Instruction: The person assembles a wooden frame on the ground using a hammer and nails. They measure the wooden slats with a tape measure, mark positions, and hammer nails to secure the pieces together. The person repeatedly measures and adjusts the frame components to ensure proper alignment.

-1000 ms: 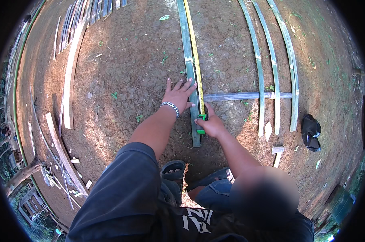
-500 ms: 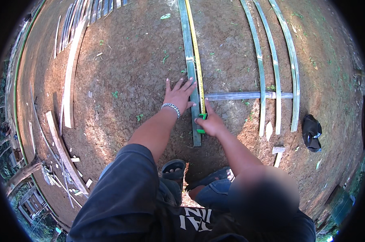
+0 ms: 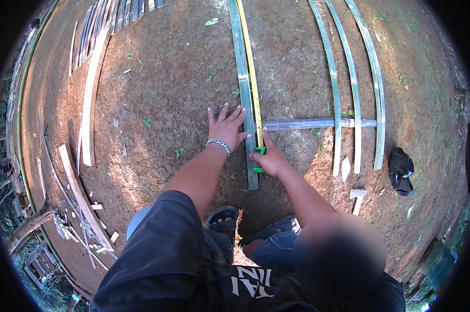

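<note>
A long green bamboo strip (image 3: 243, 78) lies on the ground in front of me, running away from my feet. Along its right side stretches the yellow blade of a tape measure (image 3: 259, 159), whose green and black case is gripped in my right hand (image 3: 274, 160). That hand's index finger points forward beside the blade, near the left end of a grey crosswise strip (image 3: 297, 124). My left hand (image 3: 226, 128), with a chain bracelet at the wrist, is spread flat at the left edge of the bamboo strip, its thumb and fingertips touching or very near it.
Three green strips (image 3: 355, 99) lie over the crosswise strip at the right. Beyond them are a black bag (image 3: 400, 171) and a hatchet (image 3: 357, 200). Pale planks (image 3: 89, 119) and more strips (image 3: 97, 28) lie left. Wood offcuts (image 3: 84, 229) are scattered at the lower left.
My left hand has slid slightly back toward me and to the left. My right hand keeps its grip on the tape measure, almost unmoved.
</note>
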Demonstrator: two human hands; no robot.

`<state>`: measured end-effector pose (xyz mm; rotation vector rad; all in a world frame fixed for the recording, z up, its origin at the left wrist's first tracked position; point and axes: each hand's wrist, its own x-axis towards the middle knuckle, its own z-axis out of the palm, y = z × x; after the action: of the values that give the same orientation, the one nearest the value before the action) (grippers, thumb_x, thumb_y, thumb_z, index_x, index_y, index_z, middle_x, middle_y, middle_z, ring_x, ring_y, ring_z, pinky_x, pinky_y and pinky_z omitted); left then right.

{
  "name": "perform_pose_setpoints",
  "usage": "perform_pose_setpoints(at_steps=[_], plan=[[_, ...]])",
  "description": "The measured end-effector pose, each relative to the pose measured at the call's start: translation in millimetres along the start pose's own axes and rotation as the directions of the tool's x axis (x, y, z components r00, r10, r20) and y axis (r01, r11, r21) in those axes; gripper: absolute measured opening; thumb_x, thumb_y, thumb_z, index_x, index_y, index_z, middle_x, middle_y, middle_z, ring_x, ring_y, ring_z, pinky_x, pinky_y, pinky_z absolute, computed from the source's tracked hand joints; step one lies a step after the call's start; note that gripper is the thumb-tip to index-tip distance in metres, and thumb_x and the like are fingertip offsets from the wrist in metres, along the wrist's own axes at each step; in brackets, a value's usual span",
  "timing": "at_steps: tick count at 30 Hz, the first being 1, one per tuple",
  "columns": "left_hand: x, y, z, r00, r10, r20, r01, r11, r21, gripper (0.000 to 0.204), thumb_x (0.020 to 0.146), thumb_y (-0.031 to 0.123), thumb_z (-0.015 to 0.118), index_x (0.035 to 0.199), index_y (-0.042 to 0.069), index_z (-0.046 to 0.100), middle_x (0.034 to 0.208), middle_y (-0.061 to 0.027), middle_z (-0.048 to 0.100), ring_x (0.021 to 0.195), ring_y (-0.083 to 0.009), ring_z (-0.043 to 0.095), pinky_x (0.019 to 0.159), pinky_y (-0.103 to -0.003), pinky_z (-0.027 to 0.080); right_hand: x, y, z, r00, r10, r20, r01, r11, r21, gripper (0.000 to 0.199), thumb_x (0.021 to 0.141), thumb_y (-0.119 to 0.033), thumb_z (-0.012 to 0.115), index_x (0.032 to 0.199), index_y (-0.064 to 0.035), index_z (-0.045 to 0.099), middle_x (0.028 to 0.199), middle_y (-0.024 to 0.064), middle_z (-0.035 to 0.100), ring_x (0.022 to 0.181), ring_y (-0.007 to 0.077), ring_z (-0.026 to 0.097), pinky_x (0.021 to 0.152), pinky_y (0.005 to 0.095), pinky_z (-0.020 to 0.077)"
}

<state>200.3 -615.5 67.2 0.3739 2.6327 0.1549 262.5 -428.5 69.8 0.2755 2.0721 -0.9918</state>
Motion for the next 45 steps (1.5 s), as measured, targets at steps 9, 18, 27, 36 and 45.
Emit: perform_pose_setpoints(at_steps=[9,18,27,36,45], plan=[[0.6,1.8,-5.6,0.999,-0.023,0.04,0.023,1.0,-0.01,0.085,0.09,0.054,0.072,0.163,0.026,0.037,0.169,0.0051,0.036,0.16,-0.0335,0.018,0.125,-0.072,0.005,0.5,1.0,1.9,1.0,-0.001,-0.003,0.001,1.0,-0.009,0.112,0.085,-0.038,0.072,0.169,-0.0159,0.002,0.15,0.0274,0.054,0.131,0.0421,0.06,0.113,0.0436,0.0465],[0.9,3.6,-7.6,0.999,-0.03,0.044,0.031,0.999,-0.028,0.085,0.09,0.053,0.073,0.162,0.027,0.037,0.169,0.0049,0.036,0.16,-0.0335,0.017,0.125,-0.072,0.006,1.2,0.1,1.0,1.0,0.007,-0.001,-0.007,1.0,-0.006,0.111,0.085,-0.038,0.073,0.169,-0.0152,0.003,0.148,0.0275,0.056,0.131,0.043,0.059,0.113,0.0438,0.0462],[-0.7,4.4,-4.8,0.998,-0.052,0.047,0.052,0.999,0.002,0.085,0.09,0.052,0.072,0.163,0.027,0.036,0.169,0.0046,0.035,0.16,-0.0344,0.016,0.124,-0.073,0.007,-6.6,3.2,-0.1,1.0,-0.03,-0.009,0.031,0.996,0.086,0.107,0.086,-0.035,0.075,0.169,-0.0153,0.01,0.143,0.0271,0.06,0.127,0.0401,0.063,0.109,0.0425,0.0485],[-1.6,7.9,-13.8,0.995,-0.05,0.082,0.049,0.999,0.01,0.083,0.091,0.054,0.07,0.162,0.026,0.037,0.169,0.0048,0.035,0.161,-0.0347,0.016,0.124,-0.073,0.005,-7.9,5.6,7.0,0.995,-0.089,-0.038,0.095,0.975,0.202,0.104,0.086,-0.031,0.076,0.168,-0.0116,0.014,0.155,0.027,0.05,0.14,0.039,0.053,0.116,0.0409,0.0425],[2.8,7.0,-11.6,0.997,-0.047,0.058,0.046,0.999,0.019,0.084,0.092,0.054,0.07,0.163,0.025,0.035,0.169,0.0047,0.035,0.161,-0.0351,0.015,0.123,-0.074,0.006,2.2,14.9,8.4,0.996,-0.09,0.003,0.085,0.952,0.294,0.103,0.086,-0.029,0.076,0.167,-0.0087,0.015,0.158,0.0284,0.045,0.141,0.0396,0.052,0.117,0.0405,0.0407]])
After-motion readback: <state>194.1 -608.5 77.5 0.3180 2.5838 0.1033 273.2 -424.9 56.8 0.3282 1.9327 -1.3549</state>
